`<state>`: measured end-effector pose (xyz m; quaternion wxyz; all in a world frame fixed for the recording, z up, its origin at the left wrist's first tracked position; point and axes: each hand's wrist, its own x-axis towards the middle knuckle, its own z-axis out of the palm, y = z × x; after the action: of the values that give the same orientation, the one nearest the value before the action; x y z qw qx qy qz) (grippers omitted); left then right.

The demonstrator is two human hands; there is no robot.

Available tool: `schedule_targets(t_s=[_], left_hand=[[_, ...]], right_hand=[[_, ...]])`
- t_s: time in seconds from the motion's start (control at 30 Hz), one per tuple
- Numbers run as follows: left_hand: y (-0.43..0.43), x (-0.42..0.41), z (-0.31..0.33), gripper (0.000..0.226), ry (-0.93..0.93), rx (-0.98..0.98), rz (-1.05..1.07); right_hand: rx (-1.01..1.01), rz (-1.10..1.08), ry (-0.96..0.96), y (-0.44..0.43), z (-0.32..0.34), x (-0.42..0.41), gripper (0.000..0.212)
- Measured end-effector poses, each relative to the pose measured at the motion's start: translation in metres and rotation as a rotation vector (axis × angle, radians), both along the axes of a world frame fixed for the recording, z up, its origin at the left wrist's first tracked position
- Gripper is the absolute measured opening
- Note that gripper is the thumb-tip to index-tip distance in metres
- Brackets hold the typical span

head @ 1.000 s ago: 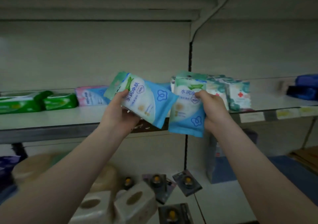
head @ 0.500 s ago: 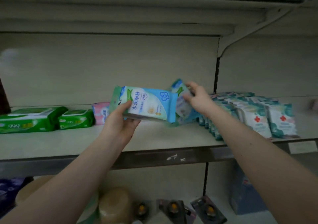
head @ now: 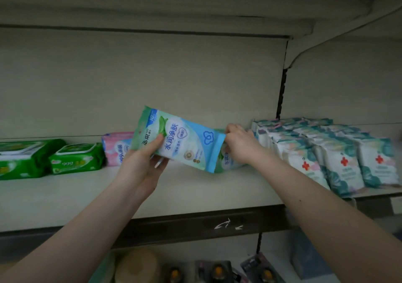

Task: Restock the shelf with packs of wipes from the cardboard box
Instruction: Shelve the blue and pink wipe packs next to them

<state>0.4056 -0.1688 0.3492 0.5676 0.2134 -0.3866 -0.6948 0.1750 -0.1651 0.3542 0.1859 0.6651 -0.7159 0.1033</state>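
Here, in the head view, the left hand (head: pixel 141 169) holds a blue-green pack (head: pixel 180 139) of wipes tilted in the air above the shelf (head: pixel 195 191), well to the left of the red-cross packs (head: pixel 343 163). Its grip is closed round the pack's left end, thumb across the front, likely keeping it ready while the other pack goes in. The right hand (head: pixel 237 145), just left of the red-cross packs, pinches the top of a second pack (head: pixel 226 163). That pack is mostly hidden behind the first, its lower edge down at the shelf board, probably starting a row beside them. The held pack looks soft and flat: glossy blue, a green leaf, a pale panel, Chinese lettering.
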Motion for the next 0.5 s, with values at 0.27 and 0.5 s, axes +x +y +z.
schedule_targets(t_s=[0.27, 0.5], left_hand=[[-0.008, -0.014, -0.004, 0.023, -0.102, 0.075, -0.026], [-0.003, -0.027, -0.008, 0.030, -0.160, 0.066, -0.088]], right_hand=[[-0.139, -0.005, -0.089, -0.002, -0.011, -0.006, 0.023], [-0.227, 0.106, -0.553, 0.001, -0.007, -0.019, 0.020]])
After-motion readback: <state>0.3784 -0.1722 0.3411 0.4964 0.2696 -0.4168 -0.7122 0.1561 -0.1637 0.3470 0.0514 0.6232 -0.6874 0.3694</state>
